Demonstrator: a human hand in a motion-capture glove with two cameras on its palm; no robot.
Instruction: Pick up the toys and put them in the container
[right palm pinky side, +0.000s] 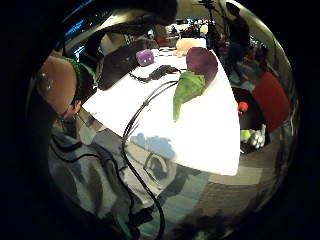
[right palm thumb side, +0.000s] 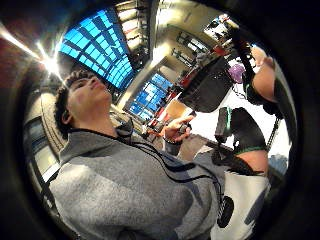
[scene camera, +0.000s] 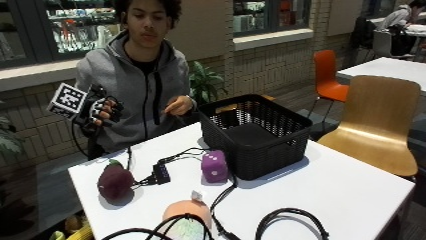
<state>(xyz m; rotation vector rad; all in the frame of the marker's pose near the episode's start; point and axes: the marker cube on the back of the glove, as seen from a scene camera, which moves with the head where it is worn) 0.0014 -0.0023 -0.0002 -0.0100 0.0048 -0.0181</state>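
Observation:
In the outside view my gloved right hand (scene camera: 101, 111) is raised in the air left of the table, fingers loosely curled, holding nothing. Well below it, a dark purple eggplant toy (scene camera: 115, 183) with a green top lies near the table's left edge. A purple plush die (scene camera: 214, 166) rests against the front left of the black mesh basket (scene camera: 257, 131), which has nothing in it. A peach plush toy (scene camera: 188, 214) lies at the near edge. The little finger side palm view looks down on the eggplant (right palm pinky side: 202, 62), the die (right palm pinky side: 145, 57) and the basket (right palm pinky side: 117, 62).
Black cables and a small black box (scene camera: 162, 173) run across the white table (scene camera: 333, 190) between the toys. The person's bare hand (scene camera: 178, 106) hovers behind the basket's left corner. A wooden chair (scene camera: 377, 125) stands right of the table.

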